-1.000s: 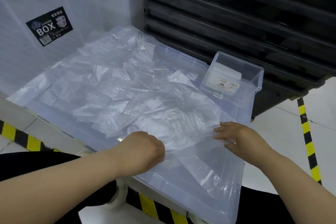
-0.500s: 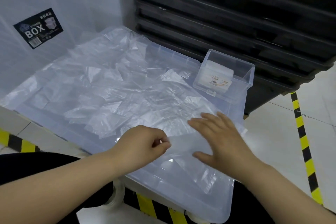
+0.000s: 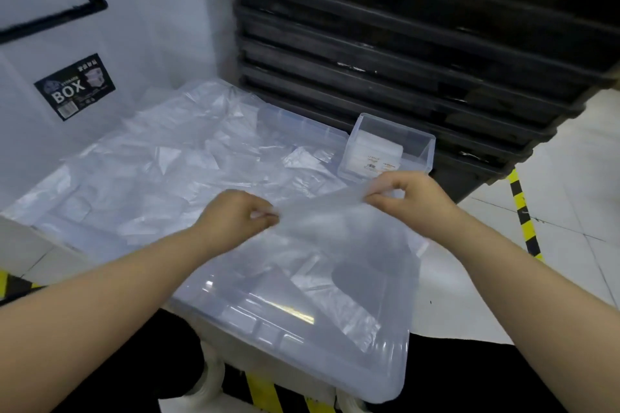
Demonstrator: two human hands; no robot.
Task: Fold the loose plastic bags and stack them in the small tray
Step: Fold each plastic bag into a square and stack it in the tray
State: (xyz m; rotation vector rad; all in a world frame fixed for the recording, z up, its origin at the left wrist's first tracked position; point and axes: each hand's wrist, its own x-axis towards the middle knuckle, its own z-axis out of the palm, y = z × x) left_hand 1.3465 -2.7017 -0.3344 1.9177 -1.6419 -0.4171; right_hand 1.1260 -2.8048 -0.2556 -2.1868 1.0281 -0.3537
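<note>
Where the big clear lid (image 3: 335,362) lies under loose plastic bags (image 3: 161,171) at far left, one bag (image 3: 335,238) hangs over its right, near the small tray (image 3: 421,152); your left hand (image 3: 231,218) and right hand (image 3: 412,194) pinch its top edge.

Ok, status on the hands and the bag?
Left hand and right hand each pinch the bag, stretched between them. Small tray just beyond. Nothing blocking.
</note>
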